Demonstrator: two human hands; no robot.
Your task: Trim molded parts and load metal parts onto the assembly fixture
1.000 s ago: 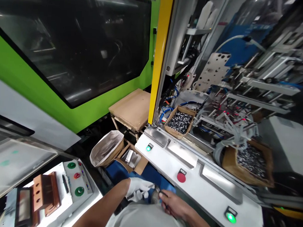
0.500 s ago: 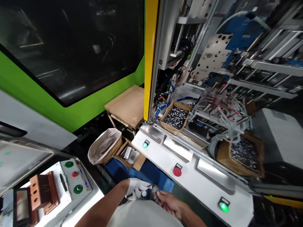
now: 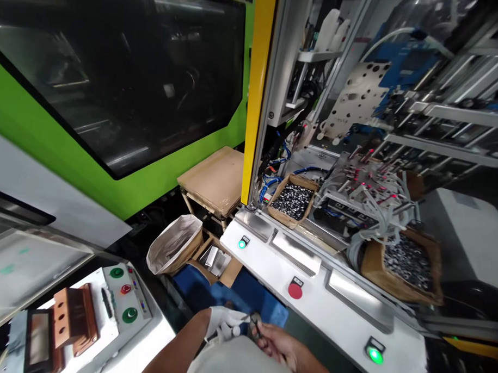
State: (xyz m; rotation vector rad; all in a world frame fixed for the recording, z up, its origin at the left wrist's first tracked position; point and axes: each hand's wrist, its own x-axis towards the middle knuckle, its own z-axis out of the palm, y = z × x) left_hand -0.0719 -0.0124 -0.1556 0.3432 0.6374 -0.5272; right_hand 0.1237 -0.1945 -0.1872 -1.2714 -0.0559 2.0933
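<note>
At the bottom centre, close to my body, my two hands are together. My left hand [image 3: 223,319] wears a white glove, and its fingers are closed round a small whitish part [image 3: 236,331]. My right hand [image 3: 277,340] is bare and wrapped round a small dark hand tool [image 3: 254,320] that looks like cutting pliers. The tool's tip lies against the left fingertips. The glove and fingers hide most of both things, and their details are too small to make out.
A white control panel [image 3: 270,269] with a red button [image 3: 295,290] runs along the machine ahead. Cartons of small dark parts [image 3: 292,201] stand behind it. Left are an open sack [image 3: 154,256], a carton of metal pieces [image 3: 230,270] and a button box [image 3: 129,314].
The view has turned slightly, so the surroundings sit a little further right and lower. Both hands stay together, with the tool still in the right one.
</note>
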